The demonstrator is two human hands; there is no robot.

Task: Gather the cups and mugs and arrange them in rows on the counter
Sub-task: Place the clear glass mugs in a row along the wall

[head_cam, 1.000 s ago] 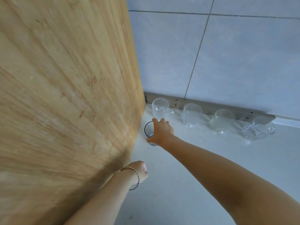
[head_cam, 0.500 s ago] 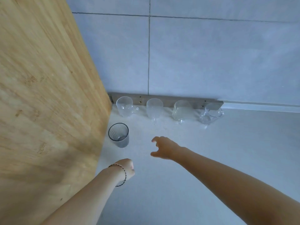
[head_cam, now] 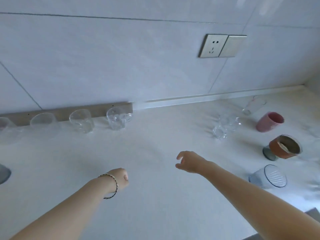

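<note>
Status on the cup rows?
Done: clear glasses lined along the back wall, ending at the glass mug. In hand: nothing; left hand fisted, right hand open. Left: pink cup, brown-banded cup, ribbed tumbler, clear glasses.

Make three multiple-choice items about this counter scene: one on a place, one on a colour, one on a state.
1. Where is the wall socket?
A. above the counter, on the tiled wall
B. on the counter
C. beside the bracelet

2. What colour is the mug at the far right?
A. green
B. pink
C. black

3. What is the right hand holding?
A. a mug
B. a glass
C. nothing

Answers: 1 A, it sits among the tiles; 2 B, its body is pink; 3 C, its fingers curl open over bare counter.
</note>
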